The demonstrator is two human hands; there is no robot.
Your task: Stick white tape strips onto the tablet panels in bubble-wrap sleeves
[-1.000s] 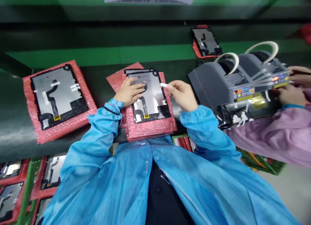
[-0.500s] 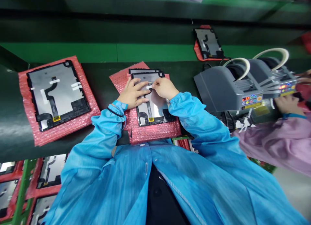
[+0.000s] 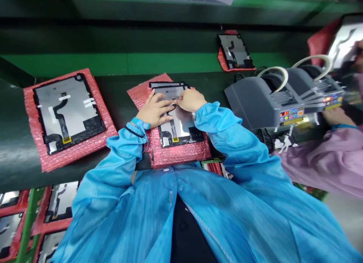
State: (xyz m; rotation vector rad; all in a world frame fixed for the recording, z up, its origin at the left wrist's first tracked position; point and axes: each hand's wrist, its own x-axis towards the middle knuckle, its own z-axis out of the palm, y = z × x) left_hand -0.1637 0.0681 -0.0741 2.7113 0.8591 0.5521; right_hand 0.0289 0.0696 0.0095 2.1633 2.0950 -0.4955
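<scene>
A tablet screen panel (image 3: 183,127) lies with its silver back up on red bubble wrap (image 3: 181,152) in front of me. Across its left side my left hand (image 3: 153,111) rests flat, fingers spread. My right hand (image 3: 190,100) has its fingers curled together, with the tips at a small strip of white tape by the upper end of the black flex cable (image 3: 174,126). The fingers cover nearly all of that strip. Another panel's edge (image 3: 159,84) shows under the top one.
To the left, a taped panel (image 3: 74,108) sits on stacked bubble wrap. Grey tape dispensers (image 3: 255,100) stand at right, beside a co-worker's hand (image 3: 337,116) and mauve sleeve (image 3: 326,157). One more panel (image 3: 236,50) lies at the back. Racked panels (image 3: 61,200) are lower left.
My right fingertips have shifted slightly left and now cover the white strip that showed before. My left hand stays put. A panel with red wrap has come into view by the co-worker at upper right.
</scene>
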